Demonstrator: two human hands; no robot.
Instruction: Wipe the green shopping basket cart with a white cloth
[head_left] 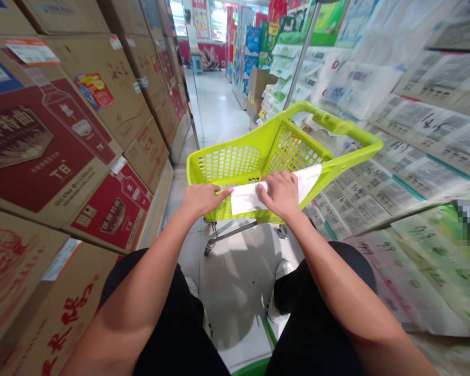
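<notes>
A lime-green shopping cart (231,156) stands sideways in front of my knees, its handle toward the right. My left hand (203,199) is closed over the near rim of the basket at its left part. Over the same rim, farther right, hangs a white cloth (245,199). My right hand (281,194) rests on this cloth and presses it on the rim, fingers bent over the edge. Part of the cloth shows to the right of that hand. The fingertips of both hands are partly hidden inside the basket.
Stacked cardboard boxes (90,120) line the left side. Packs of wrapped paper goods (426,125) are piled at the right. A metal pole (303,55) rises behind the cart. The tiled aisle (219,99) runs ahead, with a blue stool (197,63) far off.
</notes>
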